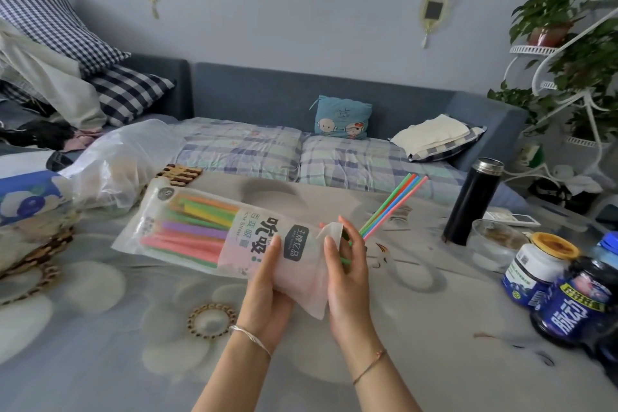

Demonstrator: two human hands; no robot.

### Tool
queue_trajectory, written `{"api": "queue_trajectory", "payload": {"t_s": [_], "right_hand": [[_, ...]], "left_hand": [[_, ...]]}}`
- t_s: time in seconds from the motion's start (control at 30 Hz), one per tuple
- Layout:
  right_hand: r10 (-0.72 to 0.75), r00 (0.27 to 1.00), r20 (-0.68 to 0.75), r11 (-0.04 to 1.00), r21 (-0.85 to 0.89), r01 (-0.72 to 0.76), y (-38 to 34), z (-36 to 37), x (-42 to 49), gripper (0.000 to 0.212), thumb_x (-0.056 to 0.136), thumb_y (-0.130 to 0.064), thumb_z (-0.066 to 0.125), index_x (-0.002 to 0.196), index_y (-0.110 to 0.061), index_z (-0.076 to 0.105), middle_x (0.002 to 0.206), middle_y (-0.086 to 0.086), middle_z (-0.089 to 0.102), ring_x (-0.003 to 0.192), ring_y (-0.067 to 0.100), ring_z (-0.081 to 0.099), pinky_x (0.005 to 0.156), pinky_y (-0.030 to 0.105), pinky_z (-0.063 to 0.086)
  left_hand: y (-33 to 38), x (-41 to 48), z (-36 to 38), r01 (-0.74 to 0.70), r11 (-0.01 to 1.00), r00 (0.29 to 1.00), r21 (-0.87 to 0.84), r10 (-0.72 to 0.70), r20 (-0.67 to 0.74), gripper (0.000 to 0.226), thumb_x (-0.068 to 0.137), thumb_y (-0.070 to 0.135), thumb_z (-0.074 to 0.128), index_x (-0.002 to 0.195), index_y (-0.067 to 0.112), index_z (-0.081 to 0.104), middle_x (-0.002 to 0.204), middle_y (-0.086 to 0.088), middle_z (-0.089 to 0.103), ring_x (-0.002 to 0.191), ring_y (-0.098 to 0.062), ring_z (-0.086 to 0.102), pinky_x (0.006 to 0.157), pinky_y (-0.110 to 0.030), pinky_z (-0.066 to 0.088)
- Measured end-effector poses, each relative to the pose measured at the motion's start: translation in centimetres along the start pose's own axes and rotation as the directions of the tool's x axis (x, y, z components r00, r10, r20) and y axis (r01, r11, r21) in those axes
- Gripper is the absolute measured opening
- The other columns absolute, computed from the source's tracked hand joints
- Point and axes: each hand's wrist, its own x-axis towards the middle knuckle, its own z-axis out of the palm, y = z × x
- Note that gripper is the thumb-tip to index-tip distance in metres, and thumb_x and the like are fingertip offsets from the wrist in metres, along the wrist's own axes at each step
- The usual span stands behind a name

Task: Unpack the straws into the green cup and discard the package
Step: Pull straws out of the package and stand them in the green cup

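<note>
My left hand [267, 281] clamps the straw package [214, 231], its long axis running far-left; my right hand [347, 264] apparently pinches straws [391, 207] pointing far-right; no green cup visible.

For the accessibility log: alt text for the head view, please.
Over a floral-cloth table, the left hand holds an opened straw package while the right hand grips a few coloured straws sticking out of its mouth. No green cup is visible.
</note>
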Motion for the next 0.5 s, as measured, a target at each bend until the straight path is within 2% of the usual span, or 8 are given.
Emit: {"api": "queue_trajectory", "payload": {"t_s": [0.1, 0.17, 0.23, 0.33, 0.4, 0.5], "right_hand": [[0.206, 0.977, -0.06, 0.963, 0.19, -0.192, -0.1, 0.2, -0.2, 0.027, 0.093, -0.031, 0.051, 0.117, -0.02, 0.059, 0.109, 0.0, 0.068, 0.105, 0.019, 0.063, 0.088, 0.035, 0.051], [0.383, 0.922, -0.057, 0.879, 0.327, -0.346, -0.2, -0.1, 0.0, 0.03, 0.09, -0.041, 0.052, 0.105, -0.02, 0.065, 0.102, 0.007, 0.068, 0.093, 0.022, 0.064, 0.075, 0.034, 0.05], [0.485, 0.873, -0.055, 0.813, 0.396, -0.427, -0.1, -0.4, 0.1, 0.035, 0.091, -0.044, 0.047, 0.101, -0.016, 0.066, 0.093, 0.01, 0.064, 0.086, 0.024, 0.06, 0.073, 0.035, 0.046], [0.534, 0.845, 0.005, 0.751, 0.455, -0.477, 0.7, -0.4, -0.2, 0.052, 0.095, -0.046, 0.035, 0.123, -0.007, 0.056, 0.11, 0.019, 0.062, 0.103, 0.032, 0.058, 0.088, 0.041, 0.046], [0.552, 0.834, 0.012, 0.745, 0.442, -0.499, 0.7, -0.2, -0.4, 0.046, 0.097, -0.042, 0.033, 0.12, -0.011, 0.058, 0.112, 0.019, 0.065, 0.099, 0.031, 0.062, 0.081, 0.04, 0.05], [0.473, 0.88, -0.039, 0.841, 0.32, -0.437, 0.5, -0.2, -0.5, 0.03, 0.098, -0.031, 0.038, 0.115, -0.017, 0.059, 0.1, 0.008, 0.067, 0.09, 0.02, 0.062, 0.073, 0.032, 0.05]], "left_hand": [[0.4, 0.1, -0.1, -0.099, 0.991, 0.992, 0.086, 0.105, -0.069, 0.035, 0.075, 0.024, 0.069, 0.109, 0.014, 0.068, 0.105, -0.007, 0.077, 0.092, -0.017, 0.074, 0.091, -0.039, 0.056], [0.4, 0.0, -0.1, -0.16, 0.969, 0.977, 0.19, 0.184, -0.112, 0.033, 0.074, 0.02, 0.073, 0.106, 0.015, 0.068, 0.1, -0.005, 0.077, 0.088, -0.016, 0.074, 0.08, -0.034, 0.061], [0.4, -0.2, -0.1, -0.202, 0.935, 0.96, 0.292, 0.248, -0.129, 0.027, 0.076, 0.011, 0.075, 0.102, 0.013, 0.069, 0.093, -0.003, 0.079, 0.08, -0.014, 0.075, 0.066, -0.027, 0.061], [0.5, -0.5, 0.3, -0.233, 0.885, 0.949, 0.403, 0.298, -0.106, 0.019, 0.076, 0.004, 0.077, 0.092, 0.013, 0.071, 0.077, 0.006, 0.08, 0.072, -0.009, 0.076, 0.059, -0.019, 0.059], [0.5, -0.5, 0.2, -0.232, 0.877, 0.946, 0.421, 0.304, -0.114, 0.021, 0.075, 0.004, 0.078, 0.092, 0.015, 0.071, 0.077, 0.007, 0.08, 0.077, -0.012, 0.076, 0.06, -0.02, 0.059], [0.7, -0.2, -0.1, -0.22, 0.908, 0.939, 0.356, 0.297, -0.176, 0.024, 0.077, 0.009, 0.077, 0.098, 0.017, 0.069, 0.091, -0.001, 0.079, 0.083, -0.018, 0.075, 0.063, -0.024, 0.061]]}}
